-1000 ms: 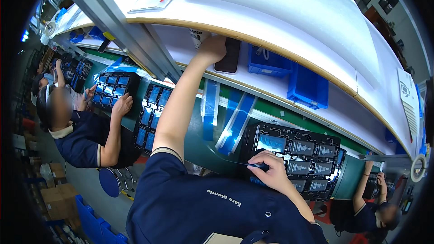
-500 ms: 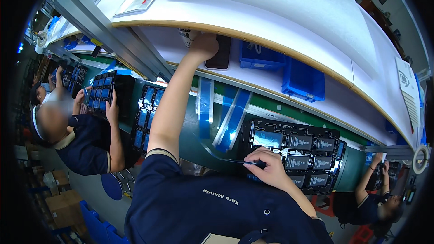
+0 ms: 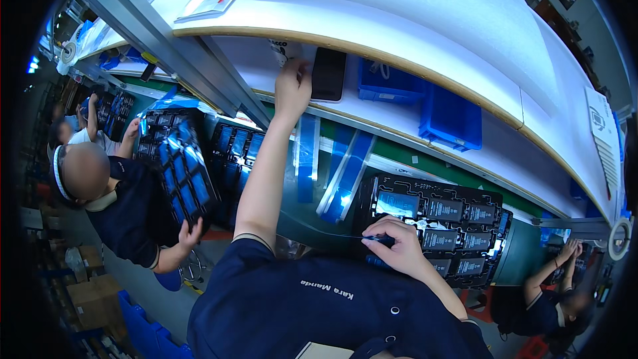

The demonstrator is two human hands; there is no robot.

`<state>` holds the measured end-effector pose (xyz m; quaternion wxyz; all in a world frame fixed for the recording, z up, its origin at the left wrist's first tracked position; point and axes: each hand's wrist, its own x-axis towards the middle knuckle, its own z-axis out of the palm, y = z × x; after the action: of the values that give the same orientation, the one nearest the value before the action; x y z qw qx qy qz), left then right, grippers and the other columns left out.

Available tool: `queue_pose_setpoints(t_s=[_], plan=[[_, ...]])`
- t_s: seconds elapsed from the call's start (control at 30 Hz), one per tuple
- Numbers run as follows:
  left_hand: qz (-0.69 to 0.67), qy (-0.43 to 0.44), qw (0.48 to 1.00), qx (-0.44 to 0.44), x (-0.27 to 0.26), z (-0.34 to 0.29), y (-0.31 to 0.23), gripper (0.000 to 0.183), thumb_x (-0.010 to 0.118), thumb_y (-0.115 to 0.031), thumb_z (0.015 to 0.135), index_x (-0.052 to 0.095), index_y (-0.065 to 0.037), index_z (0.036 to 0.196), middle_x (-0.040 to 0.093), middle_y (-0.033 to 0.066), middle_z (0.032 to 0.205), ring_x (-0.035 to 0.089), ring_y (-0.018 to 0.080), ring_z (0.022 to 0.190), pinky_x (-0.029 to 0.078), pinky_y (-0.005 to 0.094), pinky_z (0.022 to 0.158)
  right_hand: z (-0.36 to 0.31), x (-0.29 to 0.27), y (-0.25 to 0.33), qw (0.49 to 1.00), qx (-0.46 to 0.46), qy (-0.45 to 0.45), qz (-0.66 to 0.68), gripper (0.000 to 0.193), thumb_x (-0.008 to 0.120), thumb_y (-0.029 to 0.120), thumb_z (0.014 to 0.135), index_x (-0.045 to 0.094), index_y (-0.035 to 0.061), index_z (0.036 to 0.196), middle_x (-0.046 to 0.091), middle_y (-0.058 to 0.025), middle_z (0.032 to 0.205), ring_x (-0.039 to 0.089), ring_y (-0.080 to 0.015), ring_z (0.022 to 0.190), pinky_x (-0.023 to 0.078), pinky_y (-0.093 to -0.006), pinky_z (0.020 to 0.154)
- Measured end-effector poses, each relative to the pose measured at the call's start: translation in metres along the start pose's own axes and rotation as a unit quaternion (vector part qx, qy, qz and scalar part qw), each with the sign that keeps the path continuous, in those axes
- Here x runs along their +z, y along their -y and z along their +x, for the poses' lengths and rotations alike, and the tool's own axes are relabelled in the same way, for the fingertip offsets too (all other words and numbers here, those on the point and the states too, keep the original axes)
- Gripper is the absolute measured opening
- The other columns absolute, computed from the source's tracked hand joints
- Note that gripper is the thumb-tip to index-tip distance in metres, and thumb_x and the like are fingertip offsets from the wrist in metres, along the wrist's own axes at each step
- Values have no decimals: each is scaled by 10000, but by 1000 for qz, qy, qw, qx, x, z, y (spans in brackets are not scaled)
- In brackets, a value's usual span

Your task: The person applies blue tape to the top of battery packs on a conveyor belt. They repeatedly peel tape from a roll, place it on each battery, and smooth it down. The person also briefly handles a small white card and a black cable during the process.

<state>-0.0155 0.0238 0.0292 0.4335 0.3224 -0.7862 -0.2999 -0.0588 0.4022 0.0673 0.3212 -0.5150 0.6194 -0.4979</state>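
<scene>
My left hand (image 3: 293, 90) is raised at the front of the lower shelf, below a white paper cup (image 3: 280, 50) with dark print. Its fingers are bent and slightly apart, with nothing visible in them; the tips are partly hidden. A dark phone (image 3: 329, 74) lies just right of it. My right hand (image 3: 397, 244) is closed on a slim, dark, pen-like tool (image 3: 369, 237) pointing left. From its tip a thin, clear strip curves away leftward. That hand rests over the left edge of a black tray (image 3: 432, 188) holding rows of flat black batteries (image 3: 445, 211).
Blue film strips (image 3: 345, 176) lie on the green bench. Two blue bins (image 3: 450, 119) stand on the shelf, under the wooden edge of the upper shelf (image 3: 425, 63). At left a co-worker (image 3: 123, 206) handles a tray (image 3: 186, 176); another person (image 3: 558, 306) sits at right.
My left hand has drawn back from the cup toward the shelf's front edge. My right hand stays almost in place with the tool. The left co-worker's tray has swung lower and tilted.
</scene>
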Motion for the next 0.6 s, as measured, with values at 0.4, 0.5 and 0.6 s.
queue_pose_setpoints(t_s=[0.4,0.5,0.6], plan=[[-36,51,998,-25,-6,-10,13,310,701,-96,707,597,10,980,557,118,903,514,230,736,444,347,660,1,-1,1,1000,2,5,-9,141,772,12,779,697,6,899,702,-92,888,657,-194,829,541,-290,719],[3,57,998,-13,-8,-10,10,334,711,-102,698,587,19,983,553,121,896,509,236,723,441,356,656,1,0,1,1000,3,6,-7,143,773,10,779,698,7,901,701,-92,889,656,-193,825,541,-288,720],[4,62,998,-7,-9,-11,5,325,717,-110,695,586,12,967,555,125,894,502,242,715,441,361,655,2,-1,1,1000,2,7,-6,143,774,11,778,697,8,899,702,-93,890,656,-192,826,540,-286,721]])
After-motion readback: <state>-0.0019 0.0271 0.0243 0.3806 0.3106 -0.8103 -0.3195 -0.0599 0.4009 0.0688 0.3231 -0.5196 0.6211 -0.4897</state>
